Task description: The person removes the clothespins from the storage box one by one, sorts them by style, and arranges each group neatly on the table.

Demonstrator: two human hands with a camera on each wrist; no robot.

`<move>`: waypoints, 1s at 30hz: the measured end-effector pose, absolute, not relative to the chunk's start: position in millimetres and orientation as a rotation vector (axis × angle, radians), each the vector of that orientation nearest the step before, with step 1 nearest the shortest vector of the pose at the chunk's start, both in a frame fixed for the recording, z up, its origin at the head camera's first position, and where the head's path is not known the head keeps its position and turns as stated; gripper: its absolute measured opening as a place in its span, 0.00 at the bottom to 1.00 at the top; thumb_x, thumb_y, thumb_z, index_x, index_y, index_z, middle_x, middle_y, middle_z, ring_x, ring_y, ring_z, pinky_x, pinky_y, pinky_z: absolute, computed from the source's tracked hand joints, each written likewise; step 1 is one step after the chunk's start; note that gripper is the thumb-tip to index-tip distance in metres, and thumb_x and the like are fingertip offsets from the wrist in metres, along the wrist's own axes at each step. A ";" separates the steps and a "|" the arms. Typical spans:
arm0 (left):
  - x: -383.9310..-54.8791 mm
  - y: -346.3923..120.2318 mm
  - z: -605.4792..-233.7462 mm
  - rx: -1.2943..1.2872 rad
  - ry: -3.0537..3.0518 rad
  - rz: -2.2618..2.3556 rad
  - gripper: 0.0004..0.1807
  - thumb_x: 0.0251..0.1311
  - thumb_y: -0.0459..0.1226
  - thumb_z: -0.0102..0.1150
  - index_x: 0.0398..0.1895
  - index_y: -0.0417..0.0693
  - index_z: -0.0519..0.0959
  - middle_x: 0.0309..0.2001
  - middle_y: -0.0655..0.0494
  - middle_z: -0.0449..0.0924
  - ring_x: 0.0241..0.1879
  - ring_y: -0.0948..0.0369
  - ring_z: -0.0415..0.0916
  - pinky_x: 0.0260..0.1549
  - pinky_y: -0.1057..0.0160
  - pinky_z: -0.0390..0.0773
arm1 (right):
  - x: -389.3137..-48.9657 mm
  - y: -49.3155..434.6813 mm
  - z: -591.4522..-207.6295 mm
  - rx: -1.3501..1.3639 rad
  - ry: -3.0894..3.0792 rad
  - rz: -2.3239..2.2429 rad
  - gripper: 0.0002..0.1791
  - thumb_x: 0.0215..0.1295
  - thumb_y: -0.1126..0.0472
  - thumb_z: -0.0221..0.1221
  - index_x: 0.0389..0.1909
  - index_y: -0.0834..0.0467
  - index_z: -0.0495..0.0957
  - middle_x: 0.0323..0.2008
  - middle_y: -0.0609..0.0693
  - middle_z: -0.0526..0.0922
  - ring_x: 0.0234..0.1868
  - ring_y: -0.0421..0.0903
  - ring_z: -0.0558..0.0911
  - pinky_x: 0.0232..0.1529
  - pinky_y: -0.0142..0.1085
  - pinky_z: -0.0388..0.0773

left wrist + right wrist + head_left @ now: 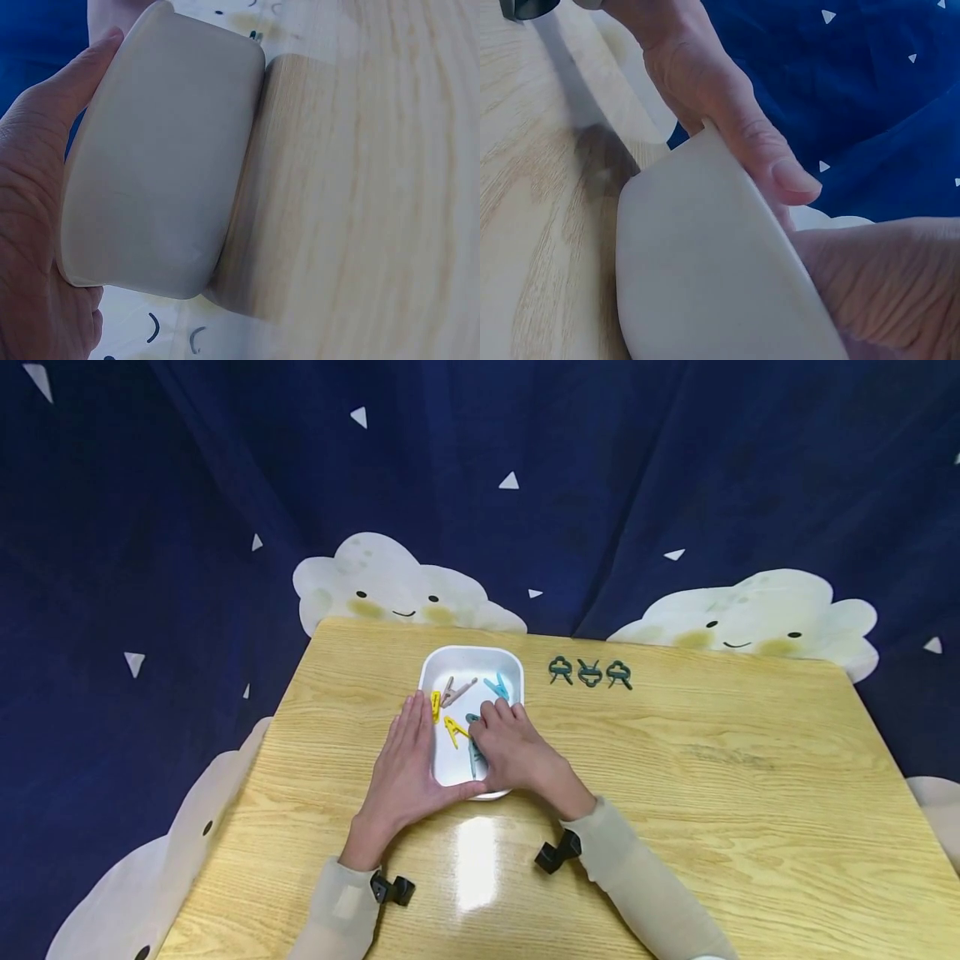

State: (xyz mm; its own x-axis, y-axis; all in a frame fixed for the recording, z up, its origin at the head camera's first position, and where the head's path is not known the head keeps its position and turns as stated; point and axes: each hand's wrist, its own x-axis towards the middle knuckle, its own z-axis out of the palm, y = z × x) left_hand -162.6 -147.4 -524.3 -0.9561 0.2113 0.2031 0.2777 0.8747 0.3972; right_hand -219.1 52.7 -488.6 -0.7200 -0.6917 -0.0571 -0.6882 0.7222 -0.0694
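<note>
Left hand (407, 770): fingers straight along wall of tray (453, 767), thumb along rim. Right hand (512, 745): fingers bent inside; whether gripping, cannot tell. Tray white, round-cornered, on table (675, 810); holds yellow clips (453, 729), pinkish clip (450, 697), blue clip (500, 689), teal clip (474, 755). Three green clips (589, 675) to right.

A yellowish wood-grain desk (720, 727) lay beneath the hands (405, 768), stretching farther to their right. Beyond them hung dark blue cloth (450, 493), printed with white triangles (509, 482) and pale, smiling clouds (405, 578).
</note>
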 end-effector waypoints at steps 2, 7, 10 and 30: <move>-162.6 -147.5 -524.1 -0.381 -2.895 -0.651 0.82 0.41 0.84 0.57 0.85 0.38 0.39 0.85 0.43 0.34 0.84 0.50 0.32 0.81 0.48 0.45 | -219.0 53.0 -489.1 -1.140 2.846 -0.062 0.43 0.44 0.24 0.74 0.46 0.57 0.80 0.43 0.51 0.69 0.46 0.51 0.64 0.45 0.41 0.62; -162.4 -147.3 -523.8 -0.382 -2.892 -0.656 0.81 0.41 0.84 0.57 0.85 0.37 0.39 0.85 0.43 0.34 0.84 0.51 0.32 0.81 0.48 0.46 | -220.3 53.1 -491.2 -1.150 2.861 -0.050 0.43 0.44 0.25 0.74 0.46 0.58 0.81 0.44 0.51 0.70 0.47 0.51 0.64 0.46 0.41 0.62; -162.4 -146.9 -524.1 -0.384 -2.884 -0.654 0.81 0.41 0.84 0.57 0.84 0.37 0.41 0.85 0.43 0.35 0.84 0.48 0.36 0.81 0.46 0.48 | -221.5 53.7 -492.4 -1.163 2.870 -0.056 0.44 0.42 0.24 0.74 0.44 0.58 0.81 0.44 0.51 0.69 0.48 0.51 0.64 0.46 0.41 0.63; -162.0 -146.4 -524.2 -0.392 -2.874 -0.662 0.81 0.42 0.84 0.57 0.85 0.37 0.40 0.85 0.42 0.37 0.84 0.49 0.34 0.80 0.45 0.49 | -231.6 77.4 -467.3 -1.062 2.906 -0.358 0.45 0.37 0.34 0.81 0.53 0.60 0.82 0.42 0.49 0.69 0.46 0.51 0.62 0.46 0.42 0.60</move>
